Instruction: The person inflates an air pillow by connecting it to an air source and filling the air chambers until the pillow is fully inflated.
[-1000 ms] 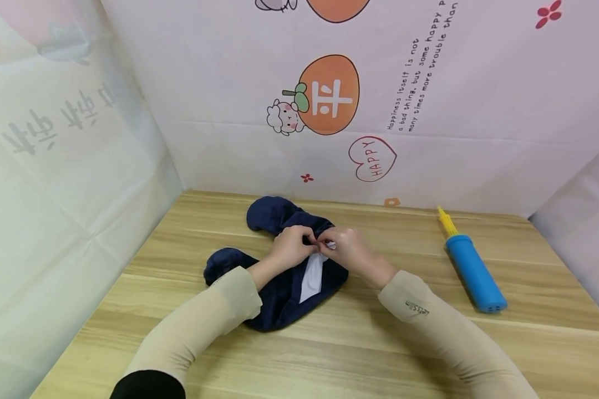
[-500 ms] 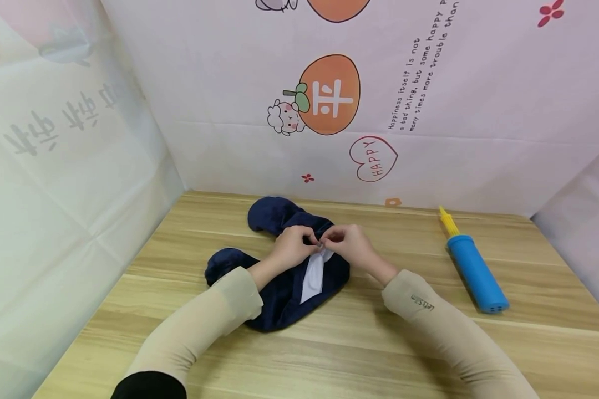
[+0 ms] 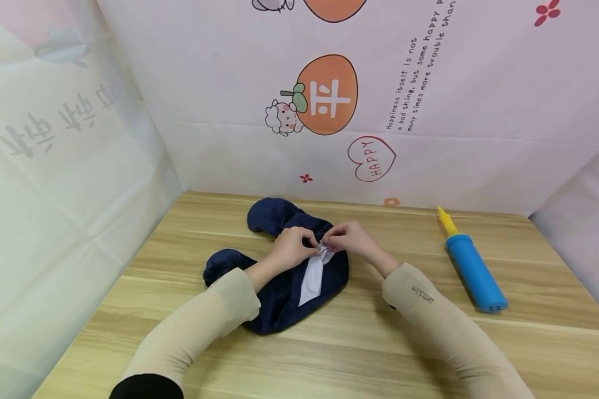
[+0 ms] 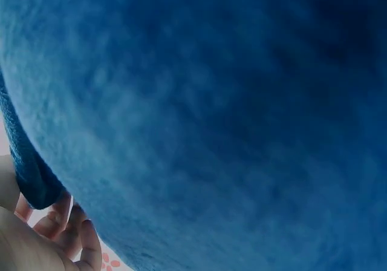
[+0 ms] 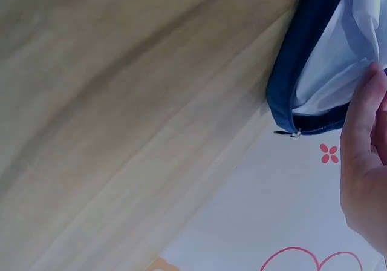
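Note:
A navy plush U-shaped neck pillow (image 3: 272, 215) lies on the table with its zipped side open, showing a white inner (image 3: 310, 284). My left hand (image 3: 292, 246) pinches the white inner near the upper end of the opening. Close beside it, my right hand (image 3: 351, 239) pinches another part of that white material. In the right wrist view, the right hand's fingers (image 5: 363, 117) meet the white inner next to the zipper pull (image 5: 295, 133). Blue plush (image 4: 205, 114) fills most of the left wrist view, with the left hand (image 4: 45, 241) low at its left. A small detail between the fingertips is too tiny to identify.
To the right on the wooden table (image 3: 329, 360) lies a blue hand pump (image 3: 476, 274), its yellow nozzle (image 3: 447, 223) pointing to the back. Printed white sheets (image 3: 229, 155) stand behind the table and along its sides.
My right hand has shifted slightly away from the left, and its fingers are less curled. More white material shows by the fingertips. The left hand and the pillow stay nearly in place.

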The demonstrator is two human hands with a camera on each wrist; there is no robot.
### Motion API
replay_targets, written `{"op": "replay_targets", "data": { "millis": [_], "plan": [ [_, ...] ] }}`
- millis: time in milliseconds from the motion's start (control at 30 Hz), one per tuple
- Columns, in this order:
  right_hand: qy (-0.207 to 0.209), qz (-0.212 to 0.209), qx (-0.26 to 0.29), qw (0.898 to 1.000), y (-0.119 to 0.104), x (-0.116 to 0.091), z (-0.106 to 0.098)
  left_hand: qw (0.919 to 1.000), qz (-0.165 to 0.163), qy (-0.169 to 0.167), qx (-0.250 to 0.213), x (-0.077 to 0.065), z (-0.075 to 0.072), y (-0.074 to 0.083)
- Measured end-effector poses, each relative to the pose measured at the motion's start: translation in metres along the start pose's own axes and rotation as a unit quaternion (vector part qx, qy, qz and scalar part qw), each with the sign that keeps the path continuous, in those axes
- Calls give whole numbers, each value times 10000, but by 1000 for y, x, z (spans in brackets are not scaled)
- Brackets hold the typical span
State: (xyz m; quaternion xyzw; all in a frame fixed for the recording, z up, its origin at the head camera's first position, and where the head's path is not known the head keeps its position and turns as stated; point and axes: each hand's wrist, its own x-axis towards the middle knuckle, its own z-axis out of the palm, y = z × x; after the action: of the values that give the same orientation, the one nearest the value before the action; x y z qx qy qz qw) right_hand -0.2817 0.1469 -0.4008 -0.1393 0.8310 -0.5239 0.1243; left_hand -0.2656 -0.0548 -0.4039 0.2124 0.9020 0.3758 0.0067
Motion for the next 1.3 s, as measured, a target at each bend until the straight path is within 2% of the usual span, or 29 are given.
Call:
{"op": "replay_targets", "data": {
  "millis": [133,267,433,567,667,833,967,1200,1300],
  "plan": [
    [-192,-63,98,9997,2,-1,-4,9999,-51,-89,-65,-1,1,0],
    [-327,-486,12,9983,2,-5,-12,9999,-45,-93,-79,0,-1,-1],
    [-142,-892,-227,9957,-1,-13,-35,9999,97,-60,-31,1,-3,-1],
    [109,-842,-336,9958,-4,-22,-57,9999,90,-107,-24,0,-3,-1],
    [304,-874,-669,9935,-6,-32,-71,9999,90,-144,25,-2,-4,-1],
    [648,-752,-1576,9825,-9,-55,-93,9997,106,-157,127,-3,-4,-1],
    [876,-605,-1959,9748,-7,-70,-109,9997,76,-193,151,-3,-4,-1],
    [1166,-720,-1621,9772,11,-93,-138,9995,0,-264,179,-3,-5,0],
    [1388,-663,-1726,9729,18,-102,-150,9995,-29,-271,175,-3,-5,0]
  ]
}}
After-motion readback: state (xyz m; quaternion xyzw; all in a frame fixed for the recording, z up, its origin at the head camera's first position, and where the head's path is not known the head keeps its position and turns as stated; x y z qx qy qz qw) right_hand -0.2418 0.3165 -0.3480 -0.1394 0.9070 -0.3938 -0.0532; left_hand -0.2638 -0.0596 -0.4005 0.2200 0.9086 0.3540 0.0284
